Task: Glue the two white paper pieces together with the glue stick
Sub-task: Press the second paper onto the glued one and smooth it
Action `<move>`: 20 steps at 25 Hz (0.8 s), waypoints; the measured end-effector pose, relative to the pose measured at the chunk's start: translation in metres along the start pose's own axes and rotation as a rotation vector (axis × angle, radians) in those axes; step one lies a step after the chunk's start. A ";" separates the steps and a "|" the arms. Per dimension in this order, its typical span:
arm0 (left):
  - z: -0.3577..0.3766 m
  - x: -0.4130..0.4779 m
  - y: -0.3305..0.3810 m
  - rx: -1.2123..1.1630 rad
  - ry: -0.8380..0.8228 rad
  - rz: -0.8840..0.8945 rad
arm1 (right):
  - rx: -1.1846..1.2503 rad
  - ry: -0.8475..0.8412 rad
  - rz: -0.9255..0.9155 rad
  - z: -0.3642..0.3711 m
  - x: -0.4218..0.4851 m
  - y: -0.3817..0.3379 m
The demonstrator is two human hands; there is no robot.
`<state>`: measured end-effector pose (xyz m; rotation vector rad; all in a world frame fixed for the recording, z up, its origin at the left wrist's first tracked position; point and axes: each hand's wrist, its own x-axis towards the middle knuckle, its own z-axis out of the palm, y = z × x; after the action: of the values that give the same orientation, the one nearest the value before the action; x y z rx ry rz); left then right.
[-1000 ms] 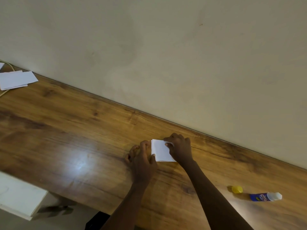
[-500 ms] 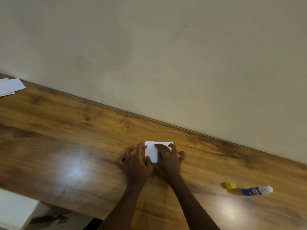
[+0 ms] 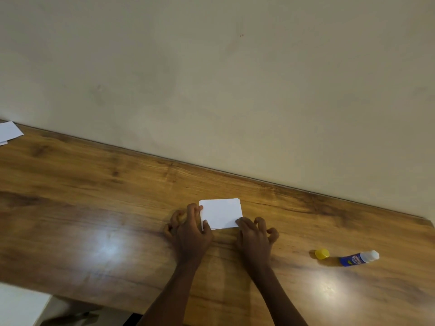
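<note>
The two white paper pieces (image 3: 221,212) lie stacked flat on the wooden table (image 3: 94,208), edges nearly aligned. My left hand (image 3: 190,234) rests at the stack's left edge, index finger and thumb pressing on it. My right hand (image 3: 255,236) touches the lower right corner with one fingertip, the other fingers curled. The glue stick (image 3: 359,258), blue with a white tip, lies uncapped on the table far right of my hands. Its yellow cap (image 3: 322,253) sits just left of it.
A beige wall (image 3: 211,78) runs along the table's far edge. More white sheets (image 3: 8,132) lie at the table's far left corner. Beyond the near table edge at lower left, a white surface (image 3: 18,304) shows.
My right hand slid off the top of the paper to its lower right corner, uncovering most of the stack. The left hand stayed at the left edge.
</note>
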<state>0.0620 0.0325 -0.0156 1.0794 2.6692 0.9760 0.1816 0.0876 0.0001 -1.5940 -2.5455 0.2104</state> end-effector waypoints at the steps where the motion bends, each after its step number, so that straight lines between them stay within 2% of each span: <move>1: 0.000 0.000 0.000 -0.010 -0.004 -0.008 | -0.049 0.003 -0.019 0.000 -0.006 -0.003; 7: -0.005 0.001 0.002 -0.090 -0.071 -0.089 | 0.035 -0.005 -0.225 0.006 -0.016 -0.043; 11: 0.001 0.002 -0.003 -0.088 -0.049 -0.089 | 0.109 -0.044 -0.139 0.008 -0.005 -0.037; 17: 0.002 0.001 -0.004 -0.096 -0.040 -0.068 | 0.069 -0.121 -0.038 0.013 0.006 -0.033; 20: 0.003 0.002 -0.006 -0.107 -0.045 -0.070 | 0.078 -0.097 0.024 0.012 0.021 -0.032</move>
<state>0.0581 0.0324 -0.0211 0.9684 2.5685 1.0552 0.1422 0.0923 -0.0045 -1.6236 -2.5556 0.3943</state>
